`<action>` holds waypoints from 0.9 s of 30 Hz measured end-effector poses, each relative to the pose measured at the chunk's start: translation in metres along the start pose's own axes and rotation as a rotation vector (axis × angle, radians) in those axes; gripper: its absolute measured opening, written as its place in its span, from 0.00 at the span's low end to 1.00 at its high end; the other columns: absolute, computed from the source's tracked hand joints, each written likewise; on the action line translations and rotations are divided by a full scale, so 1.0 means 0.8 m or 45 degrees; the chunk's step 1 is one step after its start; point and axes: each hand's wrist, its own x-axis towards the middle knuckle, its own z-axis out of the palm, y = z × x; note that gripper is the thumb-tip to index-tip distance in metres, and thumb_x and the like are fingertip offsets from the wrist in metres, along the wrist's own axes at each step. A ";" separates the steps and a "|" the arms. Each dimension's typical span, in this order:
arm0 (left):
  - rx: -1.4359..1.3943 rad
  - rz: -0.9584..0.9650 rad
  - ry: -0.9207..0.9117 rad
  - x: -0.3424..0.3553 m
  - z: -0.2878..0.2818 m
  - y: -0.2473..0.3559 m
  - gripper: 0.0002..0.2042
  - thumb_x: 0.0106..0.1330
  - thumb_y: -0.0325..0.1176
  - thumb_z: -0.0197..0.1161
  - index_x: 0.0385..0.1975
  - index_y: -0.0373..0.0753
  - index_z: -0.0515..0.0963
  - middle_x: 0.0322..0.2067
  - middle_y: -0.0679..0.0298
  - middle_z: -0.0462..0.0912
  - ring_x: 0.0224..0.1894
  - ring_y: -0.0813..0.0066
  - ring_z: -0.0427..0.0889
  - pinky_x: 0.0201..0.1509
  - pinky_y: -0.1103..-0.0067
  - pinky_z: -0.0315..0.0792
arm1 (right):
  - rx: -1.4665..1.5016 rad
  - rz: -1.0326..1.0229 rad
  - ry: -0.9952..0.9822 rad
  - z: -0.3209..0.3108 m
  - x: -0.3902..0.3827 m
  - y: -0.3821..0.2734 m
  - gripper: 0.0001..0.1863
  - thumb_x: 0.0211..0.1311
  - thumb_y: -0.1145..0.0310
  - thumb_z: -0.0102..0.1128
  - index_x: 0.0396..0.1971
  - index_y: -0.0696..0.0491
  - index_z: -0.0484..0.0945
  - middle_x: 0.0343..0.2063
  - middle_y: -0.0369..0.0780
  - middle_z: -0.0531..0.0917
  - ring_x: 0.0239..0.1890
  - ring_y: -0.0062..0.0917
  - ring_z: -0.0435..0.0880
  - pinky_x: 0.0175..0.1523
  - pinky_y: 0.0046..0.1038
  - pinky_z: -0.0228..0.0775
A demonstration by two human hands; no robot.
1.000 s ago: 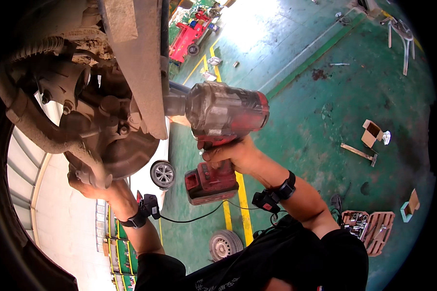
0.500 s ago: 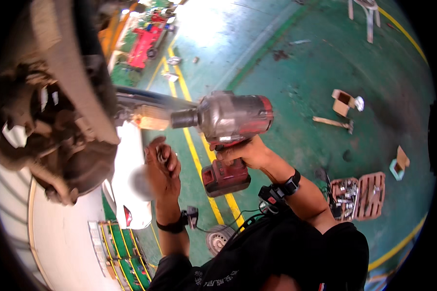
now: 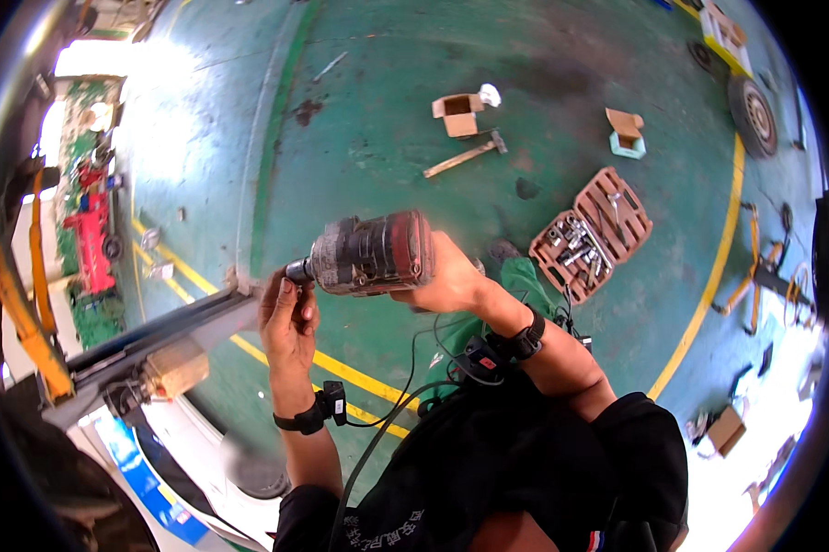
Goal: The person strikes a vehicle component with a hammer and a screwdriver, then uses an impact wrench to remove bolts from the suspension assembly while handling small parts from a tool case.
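Note:
A worn grey and dark red cordless impact wrench (image 3: 368,254) points left across the middle of the view. My right hand (image 3: 446,276) is closed around its grip, which is mostly hidden from above. At the tool's nose sits a short dark socket (image 3: 298,270). My left hand (image 3: 288,322) is at that nose, thumb and fingers bent in a pinch about the socket's front end. Any smaller piece between those fingertips is hidden. Just left of the left hand ends a long dark metal lift arm (image 3: 171,331) with a tan block (image 3: 177,368) beside it.
On the green floor lie an open socket set case (image 3: 614,198), a hammer (image 3: 465,158), a brown carton (image 3: 457,114) and a small box (image 3: 627,138). A red jack (image 3: 88,241) stands far left. A white car (image 3: 189,432) is at lower left, a wheel (image 3: 753,116) at upper right.
My view has swung right, away from the vehicle underside. The impact wrench's nose and my left hand, apart before, have come together. The right hand keeps its hold on the tool.

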 end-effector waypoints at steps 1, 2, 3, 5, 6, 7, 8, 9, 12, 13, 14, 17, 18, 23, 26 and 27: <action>0.022 -0.034 -0.016 0.014 -0.001 -0.005 0.16 0.69 0.37 0.61 0.50 0.32 0.75 0.32 0.66 0.79 0.24 0.84 0.70 0.17 0.90 0.58 | -0.085 0.026 0.037 0.001 0.000 0.013 0.14 0.44 0.70 0.67 0.35 0.55 0.81 0.31 0.46 0.85 0.36 0.44 0.83 0.43 0.35 0.76; -0.008 -0.079 -0.051 0.028 -0.004 -0.011 0.17 0.69 0.36 0.61 0.50 0.31 0.75 0.33 0.65 0.79 0.24 0.83 0.70 0.17 0.89 0.58 | -0.171 0.055 0.068 0.001 -0.001 0.024 0.14 0.45 0.69 0.67 0.34 0.55 0.81 0.31 0.46 0.85 0.36 0.45 0.83 0.44 0.36 0.76; -0.040 -0.124 -0.082 0.042 -0.008 -0.020 0.17 0.68 0.35 0.61 0.51 0.30 0.75 0.33 0.65 0.79 0.25 0.83 0.71 0.17 0.89 0.59 | -0.172 0.063 0.109 0.003 -0.005 0.033 0.14 0.45 0.69 0.67 0.34 0.55 0.81 0.31 0.46 0.85 0.36 0.45 0.83 0.44 0.36 0.76; -0.083 -0.164 -0.162 0.065 -0.013 -0.036 0.18 0.66 0.33 0.62 0.50 0.26 0.75 0.35 0.63 0.80 0.28 0.81 0.74 0.17 0.89 0.60 | -0.184 0.068 0.180 0.006 -0.012 0.046 0.14 0.45 0.68 0.67 0.35 0.55 0.80 0.31 0.47 0.84 0.37 0.46 0.83 0.44 0.37 0.76; -0.089 -0.182 -0.181 0.073 -0.009 -0.042 0.18 0.66 0.33 0.62 0.50 0.26 0.76 0.34 0.62 0.80 0.28 0.81 0.75 0.17 0.89 0.61 | -0.151 0.073 0.192 0.002 -0.014 0.049 0.16 0.44 0.70 0.68 0.37 0.55 0.80 0.32 0.45 0.84 0.37 0.42 0.82 0.44 0.36 0.76; -0.086 -0.201 -0.197 0.081 -0.005 -0.043 0.18 0.66 0.34 0.62 0.49 0.26 0.76 0.33 0.62 0.80 0.28 0.81 0.75 0.17 0.89 0.61 | -0.109 0.077 0.205 0.000 -0.015 0.049 0.19 0.43 0.71 0.68 0.40 0.54 0.79 0.34 0.44 0.84 0.37 0.39 0.82 0.45 0.34 0.75; -0.084 -0.219 -0.211 0.087 0.000 -0.045 0.18 0.65 0.34 0.63 0.48 0.26 0.76 0.32 0.62 0.81 0.28 0.81 0.76 0.17 0.89 0.62 | -0.067 0.081 0.216 -0.003 -0.016 0.049 0.22 0.43 0.73 0.68 0.43 0.54 0.78 0.36 0.42 0.83 0.37 0.35 0.82 0.45 0.33 0.75; -0.048 -0.216 -0.220 0.092 0.006 -0.046 0.18 0.65 0.34 0.63 0.48 0.25 0.77 0.31 0.62 0.81 0.27 0.81 0.76 0.17 0.89 0.62 | 0.041 0.068 0.245 -0.007 -0.017 0.050 0.20 0.43 0.73 0.67 0.41 0.54 0.79 0.35 0.43 0.84 0.36 0.37 0.83 0.44 0.33 0.75; 0.096 -0.176 -0.243 0.112 0.035 -0.042 0.16 0.65 0.34 0.64 0.45 0.25 0.78 0.29 0.61 0.81 0.24 0.81 0.76 0.17 0.89 0.63 | 0.263 0.067 0.318 -0.023 -0.010 0.056 0.17 0.43 0.73 0.66 0.39 0.53 0.80 0.32 0.44 0.84 0.34 0.36 0.83 0.41 0.32 0.76; 0.169 -0.146 -0.240 0.120 0.046 -0.037 0.16 0.65 0.33 0.64 0.45 0.26 0.78 0.28 0.61 0.81 0.23 0.81 0.75 0.17 0.89 0.63 | 0.273 0.099 0.326 -0.027 -0.007 0.060 0.18 0.43 0.74 0.66 0.39 0.53 0.80 0.32 0.42 0.84 0.33 0.33 0.83 0.41 0.32 0.75; 0.242 -0.114 -0.235 0.127 0.058 -0.033 0.15 0.65 0.33 0.64 0.44 0.26 0.79 0.28 0.61 0.81 0.22 0.81 0.75 0.17 0.89 0.63 | 0.283 0.131 0.330 -0.033 -0.003 0.065 0.18 0.42 0.75 0.66 0.39 0.53 0.80 0.32 0.41 0.84 0.33 0.30 0.82 0.41 0.31 0.75; 0.366 -0.019 -0.184 0.154 0.100 -0.032 0.14 0.64 0.33 0.65 0.43 0.28 0.80 0.29 0.62 0.82 0.21 0.81 0.75 0.16 0.89 0.62 | 0.325 0.166 0.375 -0.053 0.014 0.088 0.19 0.42 0.73 0.68 0.40 0.53 0.80 0.32 0.37 0.84 0.34 0.24 0.80 0.43 0.30 0.74; 0.411 0.032 -0.183 0.166 0.113 -0.035 0.14 0.63 0.34 0.66 0.42 0.29 0.80 0.29 0.63 0.82 0.20 0.81 0.76 0.15 0.89 0.62 | 0.351 0.195 0.387 -0.063 0.020 0.095 0.19 0.43 0.72 0.69 0.40 0.54 0.81 0.32 0.38 0.84 0.34 0.24 0.80 0.43 0.30 0.74; 0.353 -0.193 -0.121 0.246 0.173 -0.057 0.09 0.66 0.30 0.58 0.40 0.32 0.74 0.28 0.66 0.76 0.21 0.82 0.72 0.17 0.88 0.60 | 0.614 0.444 0.347 -0.142 0.050 0.143 0.20 0.46 0.72 0.71 0.43 0.54 0.80 0.34 0.36 0.84 0.35 0.22 0.80 0.43 0.29 0.74; 0.475 -0.384 -0.083 0.334 0.188 -0.130 0.07 0.64 0.29 0.56 0.37 0.34 0.74 0.27 0.64 0.76 0.21 0.81 0.73 0.17 0.86 0.60 | 0.882 0.493 0.498 -0.202 0.061 0.174 0.19 0.45 0.80 0.69 0.41 0.56 0.80 0.29 0.33 0.80 0.27 0.17 0.75 0.30 0.23 0.68; 0.552 -0.430 -0.063 0.371 0.188 -0.170 0.06 0.64 0.29 0.56 0.37 0.34 0.74 0.26 0.64 0.76 0.20 0.80 0.73 0.18 0.85 0.60 | 1.009 0.528 0.545 -0.227 0.064 0.180 0.17 0.44 0.82 0.67 0.38 0.58 0.79 0.28 0.34 0.79 0.25 0.18 0.75 0.29 0.23 0.67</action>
